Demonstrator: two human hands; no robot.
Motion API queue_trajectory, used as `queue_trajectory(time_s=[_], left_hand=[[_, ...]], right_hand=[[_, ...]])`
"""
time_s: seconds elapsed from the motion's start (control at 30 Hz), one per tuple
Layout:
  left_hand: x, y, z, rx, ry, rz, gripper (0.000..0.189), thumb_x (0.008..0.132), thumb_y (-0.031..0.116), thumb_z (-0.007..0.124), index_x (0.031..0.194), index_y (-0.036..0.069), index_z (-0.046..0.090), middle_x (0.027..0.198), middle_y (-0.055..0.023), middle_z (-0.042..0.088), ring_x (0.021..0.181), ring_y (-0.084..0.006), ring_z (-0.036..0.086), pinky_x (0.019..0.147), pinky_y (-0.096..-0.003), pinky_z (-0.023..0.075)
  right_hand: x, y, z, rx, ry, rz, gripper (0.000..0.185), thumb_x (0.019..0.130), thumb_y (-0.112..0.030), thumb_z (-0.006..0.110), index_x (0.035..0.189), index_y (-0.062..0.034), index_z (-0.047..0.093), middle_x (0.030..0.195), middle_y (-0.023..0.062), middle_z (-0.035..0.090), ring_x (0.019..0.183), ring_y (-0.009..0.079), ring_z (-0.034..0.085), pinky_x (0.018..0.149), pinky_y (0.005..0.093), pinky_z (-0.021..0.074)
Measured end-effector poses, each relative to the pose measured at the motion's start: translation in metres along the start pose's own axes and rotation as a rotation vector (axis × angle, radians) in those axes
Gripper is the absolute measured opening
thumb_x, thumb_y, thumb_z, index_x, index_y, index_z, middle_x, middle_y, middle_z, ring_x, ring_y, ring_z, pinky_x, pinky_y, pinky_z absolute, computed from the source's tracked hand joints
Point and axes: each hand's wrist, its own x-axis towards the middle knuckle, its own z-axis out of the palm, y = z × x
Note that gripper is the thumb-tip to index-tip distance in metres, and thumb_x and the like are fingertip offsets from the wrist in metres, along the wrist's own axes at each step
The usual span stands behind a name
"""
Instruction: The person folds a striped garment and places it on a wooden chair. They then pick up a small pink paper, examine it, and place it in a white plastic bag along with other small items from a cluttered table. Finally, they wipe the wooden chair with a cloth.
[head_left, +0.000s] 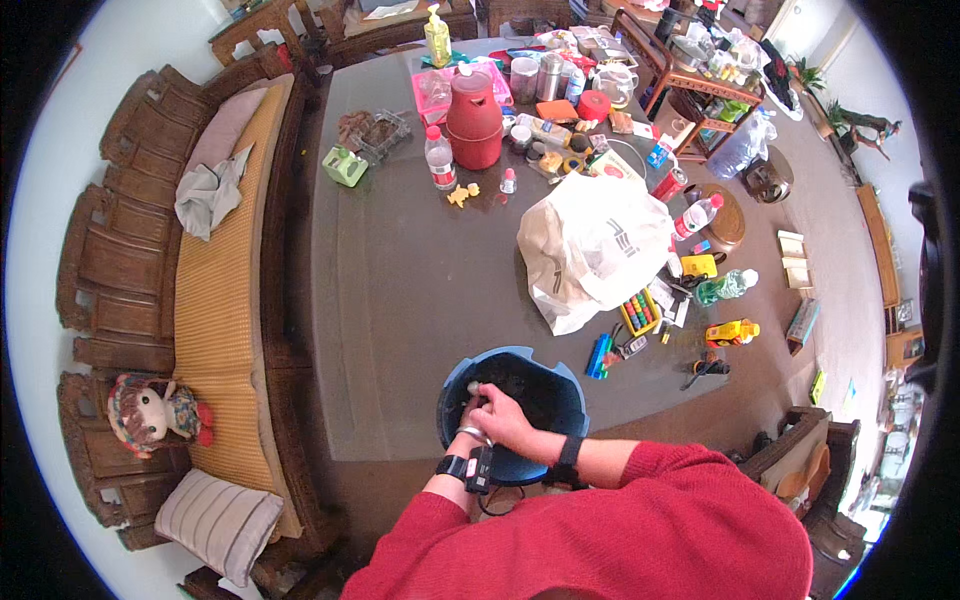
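Observation:
A blue plastic bucket (577, 397) sits at the near edge of the table, with dark matter (525, 382) inside. Over its opening, my right hand (510, 426) is curled and pressed up against my left hand (471, 421). The right hand covers much of the left, whose wrist wears a silver bangle. A small pale thing (473, 388) shows at the fingertips, too small to name. Whether the fingers grip it is hidden.
A white plastic bag (592, 240) lies right of the middle of the table (390, 300). Beyond stand a red thermos jug (475, 120) and a plastic bottle (440, 159). Near the bucket's right are blue toy blocks (598, 355) and an abacus (640, 312). A wooden bench (217, 300) runs along the left.

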Motion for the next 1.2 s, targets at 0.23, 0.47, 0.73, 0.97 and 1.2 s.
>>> queue_trajectory(time_s=[0.23, 0.47, 0.73, 0.97, 1.2], left_hand=[[-0.039, -0.021, 0.028, -0.008, 0.053, 0.136, 0.026, 0.091, 0.035, 0.042, 0.098, 0.017, 0.059, 0.098, -0.0062, 0.064, 0.088, -0.0245, 0.060, 0.072, -0.0407, 0.0496], [-0.052, -0.003, 0.040, 0.339, 0.198, 0.218, 0.022, 0.095, 0.031, 0.041, 0.097, 0.016, 0.056, 0.098, -0.0051, 0.061, 0.081, -0.0185, 0.058, 0.055, -0.0291, 0.0455], [-0.049, 0.014, 0.067, 0.244, 0.672, 0.202, 0.047, 0.092, 0.045, 0.044, 0.128, 0.015, 0.046, 0.126, -0.0072, 0.052, 0.121, -0.0303, 0.042, 0.095, -0.0633, 0.0252], [-0.019, 0.009, 0.018, 0.021, 0.362, -0.148, 0.060, 0.090, 0.058, 0.035, 0.132, 0.017, 0.044, 0.130, -0.0120, 0.050, 0.119, -0.0365, 0.045, 0.095, -0.0660, 0.0290], [-0.018, 0.011, 0.002, 0.643, -0.397, 0.284, 0.024, 0.091, 0.041, 0.047, 0.087, 0.020, 0.057, 0.076, 0.0052, 0.050, 0.072, -0.0103, 0.050, 0.066, -0.0273, 0.0424]], right_hand=[[-0.015, -0.019, 0.011, -0.031, 0.310, -0.345, 0.023, 0.087, -0.022, 0.055, 0.100, -0.0045, 0.062, 0.090, 0.0198, 0.065, 0.082, 0.0368, 0.063, 0.069, 0.0408, 0.0509], [0.070, 0.055, 0.009, -0.350, 0.157, -0.076, 0.031, 0.091, -0.026, 0.044, 0.096, -0.0025, 0.063, 0.096, 0.0231, 0.063, 0.089, 0.0400, 0.060, 0.075, 0.0453, 0.0483], [0.080, 0.101, 0.003, -0.883, -0.130, -0.292, 0.034, 0.087, -0.028, 0.049, 0.110, -0.0074, 0.063, 0.110, 0.0180, 0.062, 0.102, 0.0371, 0.058, 0.091, 0.0443, 0.0446], [0.063, 0.055, 0.009, -0.406, -0.170, -0.132, 0.036, 0.079, -0.015, 0.055, 0.113, -0.0032, 0.059, 0.098, 0.0173, 0.065, 0.091, 0.0270, 0.063, 0.081, 0.0368, 0.0482], [-0.028, -0.016, 0.002, 0.254, -0.058, -0.268, 0.035, 0.074, -0.016, 0.063, 0.107, -0.0038, 0.060, 0.086, 0.0070, 0.063, 0.083, 0.0135, 0.059, 0.079, 0.0295, 0.0473]])
